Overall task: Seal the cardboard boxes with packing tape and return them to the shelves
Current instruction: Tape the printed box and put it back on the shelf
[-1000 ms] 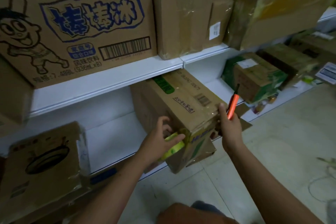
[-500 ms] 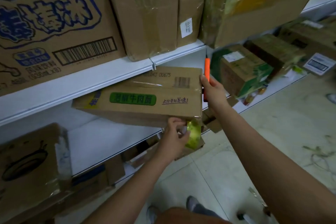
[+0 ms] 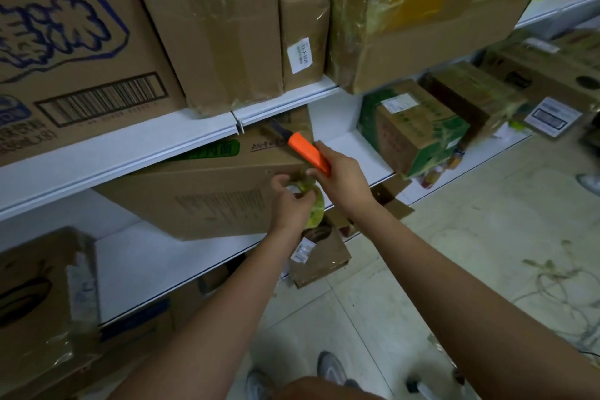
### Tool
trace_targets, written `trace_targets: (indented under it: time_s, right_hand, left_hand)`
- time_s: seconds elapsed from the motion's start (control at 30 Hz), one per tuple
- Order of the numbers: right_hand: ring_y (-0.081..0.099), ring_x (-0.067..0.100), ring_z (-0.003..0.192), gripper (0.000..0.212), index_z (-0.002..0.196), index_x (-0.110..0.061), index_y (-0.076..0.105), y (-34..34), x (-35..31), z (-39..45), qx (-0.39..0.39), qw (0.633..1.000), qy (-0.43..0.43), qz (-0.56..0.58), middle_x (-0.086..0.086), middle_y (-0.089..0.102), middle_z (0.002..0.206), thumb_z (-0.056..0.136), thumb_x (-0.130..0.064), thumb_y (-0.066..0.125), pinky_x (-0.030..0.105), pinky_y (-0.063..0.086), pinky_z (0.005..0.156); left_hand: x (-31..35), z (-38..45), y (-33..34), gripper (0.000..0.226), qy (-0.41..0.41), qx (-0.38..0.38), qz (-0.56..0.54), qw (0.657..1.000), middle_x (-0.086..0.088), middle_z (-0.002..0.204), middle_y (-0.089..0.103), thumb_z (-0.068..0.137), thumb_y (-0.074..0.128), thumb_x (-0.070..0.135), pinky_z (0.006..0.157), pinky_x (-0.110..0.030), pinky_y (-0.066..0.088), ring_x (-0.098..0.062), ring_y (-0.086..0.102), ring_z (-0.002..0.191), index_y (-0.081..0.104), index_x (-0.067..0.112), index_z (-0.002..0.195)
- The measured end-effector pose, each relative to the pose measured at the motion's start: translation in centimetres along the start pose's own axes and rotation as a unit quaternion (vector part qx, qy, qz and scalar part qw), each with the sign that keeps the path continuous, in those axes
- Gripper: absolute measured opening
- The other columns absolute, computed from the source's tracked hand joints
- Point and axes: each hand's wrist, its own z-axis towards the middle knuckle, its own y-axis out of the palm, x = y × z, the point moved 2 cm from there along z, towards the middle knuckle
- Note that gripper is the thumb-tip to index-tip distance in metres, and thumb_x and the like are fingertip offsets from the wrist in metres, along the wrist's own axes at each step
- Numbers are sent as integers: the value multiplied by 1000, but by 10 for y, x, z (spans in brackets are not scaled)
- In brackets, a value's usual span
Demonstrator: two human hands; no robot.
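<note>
The white shelves [image 3: 156,146] in front of you are stacked with sealed cartons above, and the box [image 3: 207,195] you are handling now sits largely on the lower shelf, tilted, its near end overhanging the edge toward you. A second ago you held it out in the open with one corner pointing at you; since then you have turned it lengthwise and pushed it in under the upper shelf, so the return step looks almost done for this one. Your right hand [image 3: 344,182] has come off the box corner and its fingers are curled round the orange knife [image 3: 308,154], blade end pointing up and left over the box top. Your left hand [image 3: 292,204] grips the tape roll [image 3: 313,201] at the box's near right corner, fingers wrapped round the ring. With both hands meeting at that corner, my guess is a tail of tape joins roll and box and needs cutting; I cannot see the strip itself. Mind the blade near your left fingers.
</note>
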Motion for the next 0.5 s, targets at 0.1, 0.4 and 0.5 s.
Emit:
trace_targets:
  time_s: [0.1, 0.4, 0.5]
  right_hand:
    - [60, 33, 105, 57, 144, -17, 47, -1, -2, 12, 18, 998, -31, -48, 13, 67, 116, 93, -33, 67, 42, 49, 82]
    - [62, 32, 105, 49, 144, -23, 45, 1, -5, 45, -6, 996, -39, -78, 7, 66, 121, 99, -38, 58, 39, 49, 75]
    - [63, 31, 100, 52, 153, -20, 32, 0, 0, 31, 25, 992, -49, -111, 6, 57, 134, 105, -39, 43, 38, 47, 66]
  left_hand:
    - [0, 5, -5, 45, 6, -18, 24, 1000, -7, 95, 60, 91, 64, 14, 75, -32, 46, -22, 59, 84, 32, 23, 121]
    - [13, 32, -24, 8, 21, -68, 139, 988, -7, 89, 62, 101, 52, 23, 72, -37, 51, -27, 64, 80, 56, 20, 107]
    - [15, 43, -36, 15, 9, -67, 142, 988, -3, 83, 57, 102, 53, 26, 66, -30, 41, -19, 52, 67, 59, 15, 109]
